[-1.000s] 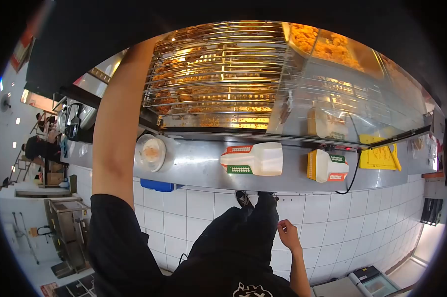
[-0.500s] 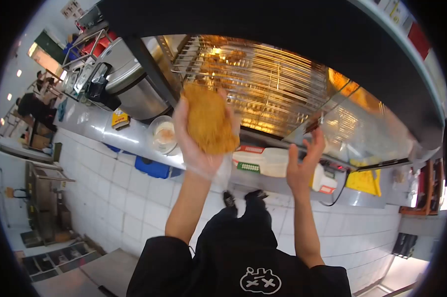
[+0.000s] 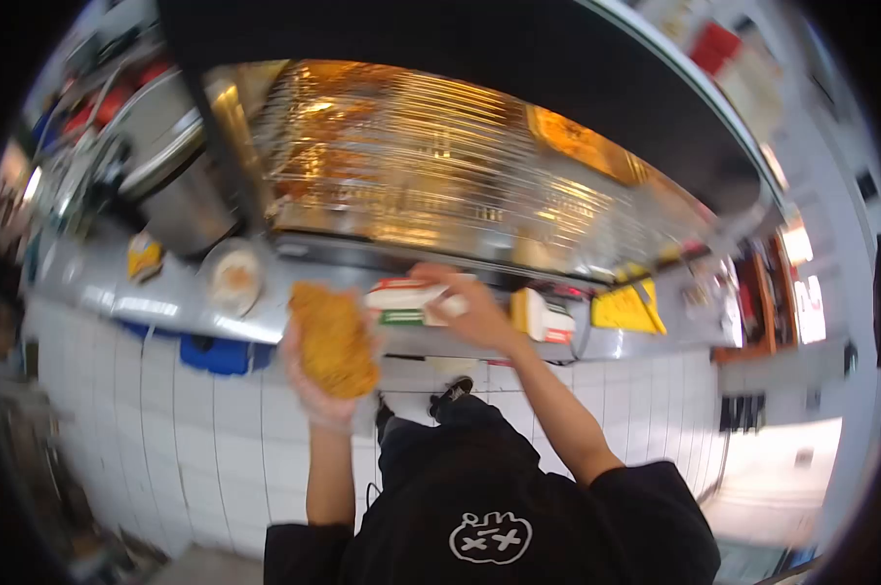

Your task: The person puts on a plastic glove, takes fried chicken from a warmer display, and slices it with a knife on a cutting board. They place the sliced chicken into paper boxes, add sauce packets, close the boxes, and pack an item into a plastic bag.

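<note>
A large golden breaded fried chicken cutlet [image 3: 334,340] lies along the palm of my left hand [image 3: 315,395], which is in a clear plastic glove. My fingers curl round its edges. Bare and blurred, my right hand [image 3: 471,310] is over a stack of white paper bags [image 3: 395,300] with red and green print, at the counter's front edge. Its fingertips touch or overlap the bags; whether they pinch one I cannot make out. Behind both hands stands a lit warming cabinet [image 3: 440,146] with wire racks.
Left on the steel counter [image 3: 94,285] are a round tub [image 3: 235,278], a small yellow box [image 3: 145,257] and a large metal pot [image 3: 182,195]. To the right lie another white-and-red pack [image 3: 549,320] and a yellow sheet [image 3: 630,308]. A blue container [image 3: 214,355] sits below the counter edge.
My left hand has drawn the cutlet back from the cabinet, down toward my body. My right hand has left the cabinet's glass side and come left over the paper bags. The view has shifted right.
</note>
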Action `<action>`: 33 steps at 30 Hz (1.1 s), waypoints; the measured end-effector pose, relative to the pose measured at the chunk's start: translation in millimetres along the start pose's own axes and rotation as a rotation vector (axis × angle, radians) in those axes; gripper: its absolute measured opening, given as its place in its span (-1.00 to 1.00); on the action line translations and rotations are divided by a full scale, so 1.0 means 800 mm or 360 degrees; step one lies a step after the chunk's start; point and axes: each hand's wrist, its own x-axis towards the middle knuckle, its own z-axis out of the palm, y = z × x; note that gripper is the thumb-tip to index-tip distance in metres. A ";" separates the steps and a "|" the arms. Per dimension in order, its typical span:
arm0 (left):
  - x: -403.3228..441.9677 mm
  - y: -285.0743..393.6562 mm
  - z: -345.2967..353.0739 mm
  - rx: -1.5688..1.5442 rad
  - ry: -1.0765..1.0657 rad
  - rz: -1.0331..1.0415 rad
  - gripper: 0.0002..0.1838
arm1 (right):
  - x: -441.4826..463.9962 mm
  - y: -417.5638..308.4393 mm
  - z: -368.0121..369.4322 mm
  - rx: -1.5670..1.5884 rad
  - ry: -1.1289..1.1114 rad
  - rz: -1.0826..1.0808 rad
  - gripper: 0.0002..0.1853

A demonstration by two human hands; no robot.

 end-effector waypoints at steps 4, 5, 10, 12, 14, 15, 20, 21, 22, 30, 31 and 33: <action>-0.033 -0.074 -0.052 0.0293 0.0396 -0.0032 -0.44 | -0.092 0.104 0.038 0.0108 -0.0419 0.0035 -0.66; -0.046 -0.101 -0.039 0.0379 0.0495 0.0004 -0.46 | -0.123 0.138 0.045 0.0079 -0.0495 0.0023 -0.67; -0.073 -0.253 -0.039 0.0450 0.0390 -0.0495 -0.46 | -0.325 0.274 0.018 0.0280 -0.0404 0.0397 -0.72; -0.080 -0.327 -0.021 0.0511 0.0397 -0.0620 -0.45 | -0.418 0.303 -0.027 0.0628 -0.0168 0.0746 -0.71; -0.077 -0.409 -0.006 0.0530 0.0380 -0.0813 -0.44 | -0.510 0.352 -0.088 0.0614 0.0172 0.0861 -0.68; -0.077 -0.448 0.003 0.0514 0.0389 -0.0887 -0.43 | -0.561 0.378 -0.108 0.0499 0.0294 0.0902 -0.65; -0.072 -0.623 0.024 0.0385 0.0353 -0.1205 -0.39 | -0.733 0.449 -0.205 0.0713 0.1111 0.1192 -0.67; -0.076 -0.648 0.032 0.0376 0.0406 -0.1228 -0.39 | -0.753 0.452 -0.227 0.0719 0.1145 0.1236 -0.68; -0.075 -0.672 0.041 0.0360 0.0448 -0.1245 -0.38 | -0.765 0.460 -0.257 0.0716 0.1179 0.1269 -0.69; 0.039 -0.837 0.097 0.0816 0.0491 -0.1089 -0.40 | -0.694 0.570 -0.448 -0.0083 0.1371 0.0744 -0.71; 0.068 -0.862 0.102 0.0929 0.0446 -0.1000 -0.42 | -0.675 0.580 -0.468 -0.0410 0.1455 0.0663 -0.69; 0.144 -0.913 0.115 0.0871 0.0492 -0.1045 -0.49 | -0.633 0.596 -0.504 -0.0838 0.1594 0.0628 -0.65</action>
